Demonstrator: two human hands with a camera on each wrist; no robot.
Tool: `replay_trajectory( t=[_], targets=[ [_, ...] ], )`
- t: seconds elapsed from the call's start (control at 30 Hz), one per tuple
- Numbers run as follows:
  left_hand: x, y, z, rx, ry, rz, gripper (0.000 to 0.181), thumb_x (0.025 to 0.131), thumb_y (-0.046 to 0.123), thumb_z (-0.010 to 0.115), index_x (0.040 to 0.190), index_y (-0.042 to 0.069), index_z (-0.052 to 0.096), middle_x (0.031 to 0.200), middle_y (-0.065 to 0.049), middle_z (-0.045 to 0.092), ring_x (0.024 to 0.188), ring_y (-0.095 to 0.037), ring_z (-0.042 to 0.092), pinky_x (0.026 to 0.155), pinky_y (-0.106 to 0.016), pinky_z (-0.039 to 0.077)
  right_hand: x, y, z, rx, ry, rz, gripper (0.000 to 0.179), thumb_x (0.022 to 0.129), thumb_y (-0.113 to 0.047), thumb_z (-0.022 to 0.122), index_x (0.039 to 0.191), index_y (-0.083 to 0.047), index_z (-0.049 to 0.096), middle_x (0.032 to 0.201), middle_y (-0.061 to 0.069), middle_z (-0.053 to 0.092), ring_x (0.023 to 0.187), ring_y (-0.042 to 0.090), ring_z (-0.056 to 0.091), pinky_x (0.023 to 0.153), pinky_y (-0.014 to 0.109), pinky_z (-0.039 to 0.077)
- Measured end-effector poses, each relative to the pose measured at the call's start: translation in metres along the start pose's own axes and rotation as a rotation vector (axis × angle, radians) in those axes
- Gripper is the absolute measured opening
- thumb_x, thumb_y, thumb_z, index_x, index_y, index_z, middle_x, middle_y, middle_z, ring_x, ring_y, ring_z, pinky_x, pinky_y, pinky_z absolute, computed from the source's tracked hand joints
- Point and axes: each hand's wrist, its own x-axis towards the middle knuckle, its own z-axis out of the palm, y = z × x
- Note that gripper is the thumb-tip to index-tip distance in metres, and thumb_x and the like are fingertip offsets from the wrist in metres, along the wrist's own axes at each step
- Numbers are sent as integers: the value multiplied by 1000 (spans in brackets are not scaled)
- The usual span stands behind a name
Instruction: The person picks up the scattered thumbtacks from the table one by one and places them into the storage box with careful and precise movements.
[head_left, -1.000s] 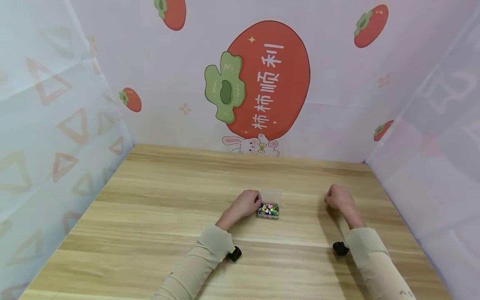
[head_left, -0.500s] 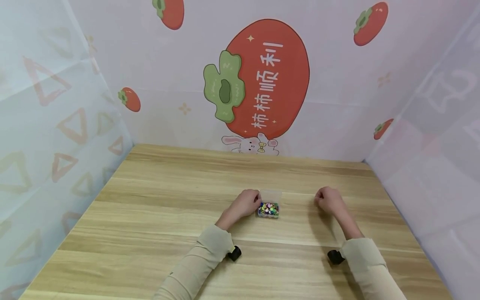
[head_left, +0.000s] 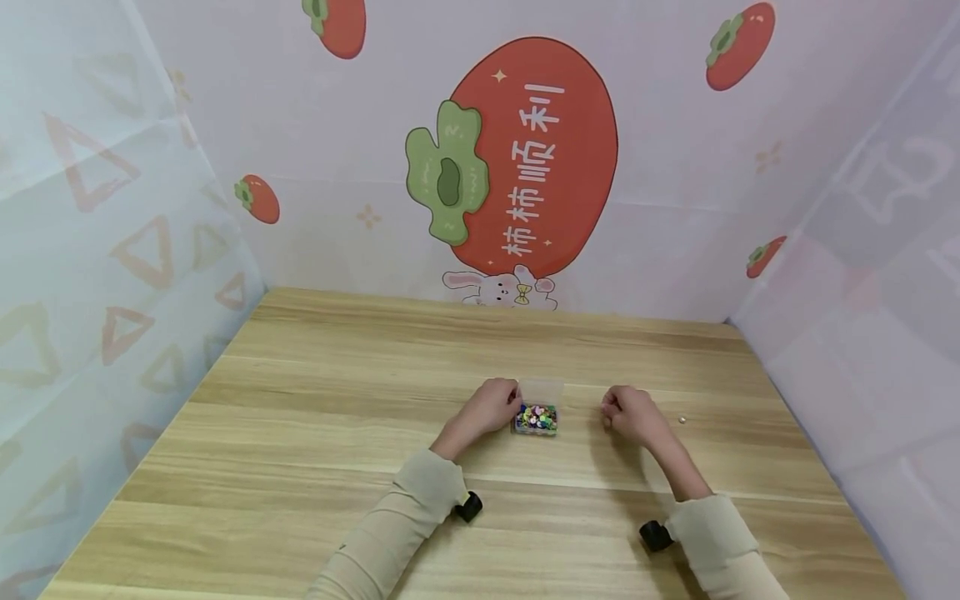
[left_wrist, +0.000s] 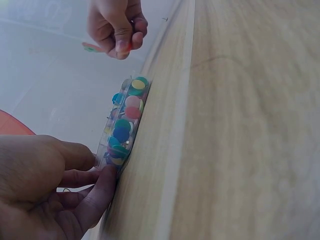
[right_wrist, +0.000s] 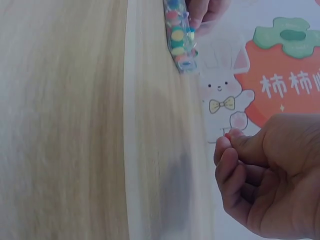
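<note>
A small clear plastic box [head_left: 536,431] of colourful thumbtacks [left_wrist: 121,131] sits on the table with its clear lid [head_left: 543,390] raised. My left hand [head_left: 491,406] holds the box at its left end; in the left wrist view the thumb and fingers pinch that end. To the right of the box, my right hand [head_left: 632,412] is apart from it, thumb and fingertips together. A bit of red thumbtack [right_wrist: 227,135] shows between those fingertips, mostly hidden by them. One small shiny round piece [head_left: 682,420] lies on the table to the right of my right hand.
The wood-grain table [head_left: 337,500] reaches to a printed back wall [head_left: 337,250], with side walls at left and right. A black wrist camera [head_left: 469,507] hangs by the left sleeve, another black camera [head_left: 656,536] by the right.
My right hand has moved left, toward the box, and a little nearer to me. The small shiny piece on the table now shows behind it. My left hand and the box stay put.
</note>
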Motion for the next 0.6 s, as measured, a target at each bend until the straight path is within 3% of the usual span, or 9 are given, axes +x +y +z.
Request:
replay_trajectory(
  t=[0.4,0.6],
  targets=[
    [2,-2,2,12,6,0,19,100,15,55,84,10,63,74,1,56,65,-10,48,59,-22,39,-4,-23,9,45,26,-80,9,92,-4,66,83,-4,65,69,1,59,62,11,47,58,24,38],
    [3,-3,3,25,9,3,19,101,16,55,84,10,63,75,1,56,65,-10,48,59,-22,39,-2,-29,15,79,33,-113,5,90,-5,68,86,-5,65,74,1,63,67,9,52,62,22,43]
  ],
)
